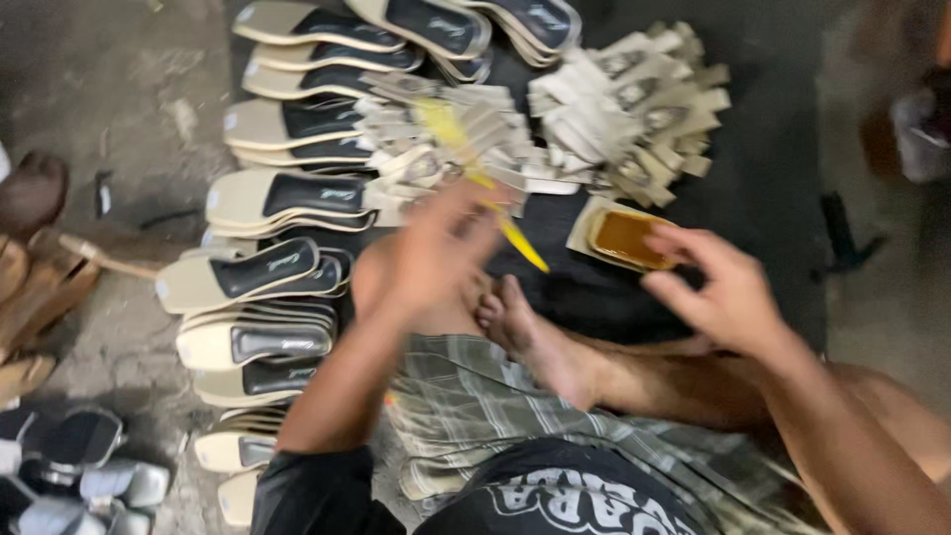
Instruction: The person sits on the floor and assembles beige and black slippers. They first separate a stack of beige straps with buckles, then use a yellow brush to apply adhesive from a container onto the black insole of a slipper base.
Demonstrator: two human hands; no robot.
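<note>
person sits cross-legged on the floor, bare foot [525,332] tucked in front, plaid cloth [475,396] over the lap. left hand [431,253] is raised and motion-blurred, fingers curled round a thin yellow brush [510,228] or stick that runs diagonally from the strap pile down toward the foot; its lower tip is pointed and bright yellow, the upper part smears into the blur, so the exact grip is hard to read but the hand looks closed on it. right hand [718,287] hovers just beside a small glue tin [624,238], fingers half bent and spread, nothing clearly held; cannot tell whether the fingertips touch the tin's edge. the tin is shallow, rounded-rectangular, pale rim, filled with amber-brown liquid, sitting on a black mat [763,178] right in front of the person. behind it, two heaps of beige straps [624,104] with dark printed patches, fanned out. to the left, a long overlapping row of flat beige insoles [263,272] with black heel pads, running from the top of view down beside the left arm. far left, brown sandals [35,277] and some grey soles [79,461] on the concrete floor [119,99].
</note>
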